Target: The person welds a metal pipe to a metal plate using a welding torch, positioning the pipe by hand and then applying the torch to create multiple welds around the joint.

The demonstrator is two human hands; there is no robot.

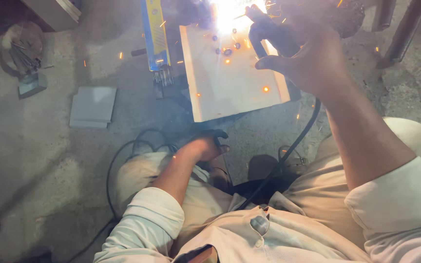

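Head view: the right hand (313, 53) is raised ahead of the body and closed firmly around a dark electrode holder (269, 34), whose long axis runs from the palm up and to the left, toward the welding arc (227, 12) at the top edge of the picture. The arc sits at the far edge of a pale rectangular metal plate (230, 73) lying flat on the concrete floor (49, 160). The plate lies directly left of and below the right hand, its long axis running away from the person. A black cable (288, 146) drops from the right hand toward the lap.

The left hand (205, 146) is low, near the left knee and just short of the near edge of the plate; its fingers are curled, partly in shadow, and whether it holds anything cannot be told. The right hand is the one nearer to the arc; the left hand is well apart from it.

Count:
- one pale plate under the arc;
- one smaller grey plate (92, 107) lying flat, well to the left;
- one blue box of welding rods (156, 34) just beside the pale plate's left edge, rod tips showing at its near end;
- one cable;
- many orange sparks scattered on plate and floor.
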